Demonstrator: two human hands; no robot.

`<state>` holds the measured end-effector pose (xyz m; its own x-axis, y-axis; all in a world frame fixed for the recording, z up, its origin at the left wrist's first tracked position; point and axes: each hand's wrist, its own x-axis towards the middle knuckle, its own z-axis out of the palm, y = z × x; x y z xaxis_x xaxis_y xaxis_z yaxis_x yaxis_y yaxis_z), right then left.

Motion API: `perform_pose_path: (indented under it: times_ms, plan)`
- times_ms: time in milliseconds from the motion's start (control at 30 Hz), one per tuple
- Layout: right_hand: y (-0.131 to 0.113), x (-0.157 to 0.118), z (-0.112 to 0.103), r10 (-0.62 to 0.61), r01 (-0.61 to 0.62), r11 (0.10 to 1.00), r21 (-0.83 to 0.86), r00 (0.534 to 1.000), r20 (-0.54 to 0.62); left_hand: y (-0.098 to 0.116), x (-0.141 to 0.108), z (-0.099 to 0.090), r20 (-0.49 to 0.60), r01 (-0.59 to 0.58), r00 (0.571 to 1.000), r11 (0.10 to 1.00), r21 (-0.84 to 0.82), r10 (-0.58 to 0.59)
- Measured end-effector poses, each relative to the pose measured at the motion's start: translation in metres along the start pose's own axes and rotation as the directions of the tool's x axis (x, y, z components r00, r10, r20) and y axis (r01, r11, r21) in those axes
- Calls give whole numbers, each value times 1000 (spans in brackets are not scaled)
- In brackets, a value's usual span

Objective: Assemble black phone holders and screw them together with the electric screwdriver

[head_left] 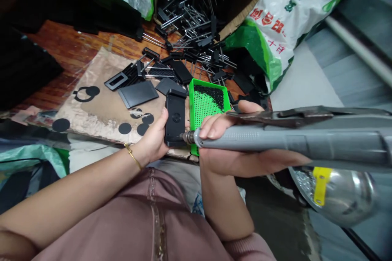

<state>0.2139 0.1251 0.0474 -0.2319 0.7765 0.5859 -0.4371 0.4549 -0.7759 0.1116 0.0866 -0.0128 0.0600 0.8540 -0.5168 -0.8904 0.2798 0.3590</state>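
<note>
My left hand [156, 136] is closed on a black plastic holder [176, 116], its thumb on the holder's left edge. The holder has a round mark in its middle. My right hand [225, 142] wraps round a grey electric screwdriver [260, 140], which lies sideways across the view. The screwdriver's tip touches or nearly touches the holder's lower right corner; the exact contact is too small to tell. Just right of the holder stands a green perforated tray [192, 106] with many tiny black screws [212, 94] heaped toward its far right.
Flat black plates [138, 94] and round black discs [125, 128] lie on a worn board [101, 110]. Behind are many black parts with metal rods [196, 24], spilling from a cardboard box [245, 16]. A metal bowl [352, 191] is at the lower right, green-white bags [294, 8] at the back.
</note>
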Motion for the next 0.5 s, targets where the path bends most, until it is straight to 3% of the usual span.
perform_pose_path:
  times_ms: [167,333,500]
  plan:
    - [13,1,10,-41,38,995,-95,999,-28,-2,1,0,26,-8,1000,998,-64,9]
    - [15,0,11,-21,24,997,-71,999,43,-3,3,-2,29,-12,999,995,-95,15]
    - [15,-2,13,-34,34,999,-36,999,10,-3,2,1,24,-39,999,993,-110,42]
